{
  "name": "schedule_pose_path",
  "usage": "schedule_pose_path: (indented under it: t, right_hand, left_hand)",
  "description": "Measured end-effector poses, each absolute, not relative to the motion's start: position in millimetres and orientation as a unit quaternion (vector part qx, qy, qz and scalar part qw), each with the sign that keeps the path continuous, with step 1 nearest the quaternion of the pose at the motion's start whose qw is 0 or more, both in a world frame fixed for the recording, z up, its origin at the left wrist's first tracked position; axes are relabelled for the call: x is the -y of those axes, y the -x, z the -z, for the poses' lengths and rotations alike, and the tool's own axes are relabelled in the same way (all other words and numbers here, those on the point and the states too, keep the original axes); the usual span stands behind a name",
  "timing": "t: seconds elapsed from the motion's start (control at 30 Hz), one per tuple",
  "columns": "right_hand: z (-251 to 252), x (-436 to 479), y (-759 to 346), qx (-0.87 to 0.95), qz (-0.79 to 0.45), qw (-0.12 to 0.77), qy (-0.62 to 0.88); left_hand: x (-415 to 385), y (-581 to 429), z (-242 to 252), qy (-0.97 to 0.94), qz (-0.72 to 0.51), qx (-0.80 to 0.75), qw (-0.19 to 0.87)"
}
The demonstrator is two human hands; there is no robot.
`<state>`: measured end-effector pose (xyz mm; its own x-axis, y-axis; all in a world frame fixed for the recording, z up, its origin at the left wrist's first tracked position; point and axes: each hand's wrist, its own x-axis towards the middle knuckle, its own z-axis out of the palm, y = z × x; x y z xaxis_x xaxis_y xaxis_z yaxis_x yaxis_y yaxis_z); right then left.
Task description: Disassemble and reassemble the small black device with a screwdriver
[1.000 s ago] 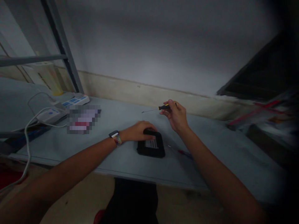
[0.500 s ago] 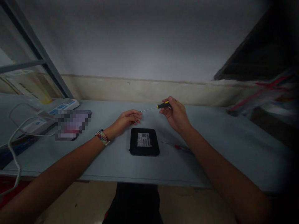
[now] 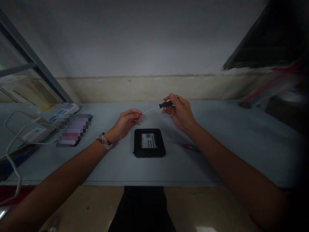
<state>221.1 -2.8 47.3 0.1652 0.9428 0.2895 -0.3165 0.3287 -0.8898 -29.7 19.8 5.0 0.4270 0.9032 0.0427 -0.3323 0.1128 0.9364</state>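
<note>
My right hand point(image 3: 180, 111) grips a screwdriver point(image 3: 166, 103) by its black and yellow handle, with the thin metal shaft pointing left and slightly down. At the shaft's tip are the fingertips of my left hand point(image 3: 126, 121), drawn together in a pinch; whatever may be between them is too small to make out. Below and between both hands, a flat black box point(image 3: 137, 143) with rounded corners and a white printed label point(image 3: 149, 140) lies on the table. A second thin tool with a red and dark handle point(image 3: 187, 146) rests right of the box, partly hidden by my right forearm.
On the left of the grey-blue table point(image 3: 108, 170) lie a blurred-out phone point(image 3: 74, 129), a white power strip point(image 3: 64, 112) and loose white cables point(image 3: 12, 161). A metal frame point(image 3: 45, 75) rises at the back left. Blurred red-edged items point(image 3: 260, 87) stand far right.
The screwdriver tilts more steeply, its handle end higher, and its tip stays at my left fingertips. The whole view has shifted a little. The black box remains on the table.
</note>
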Motion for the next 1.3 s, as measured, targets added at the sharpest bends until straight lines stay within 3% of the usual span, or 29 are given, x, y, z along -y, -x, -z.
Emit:
schedule_pose_path:
  t: [1.3]
  right_hand:
    - [-54.4,8.0,-217.9,0.478,-0.439,0.666,0.368]
  left_hand:
    - [-15.1,28.1,-7.9,-0.498,-0.458,-0.313,0.666]
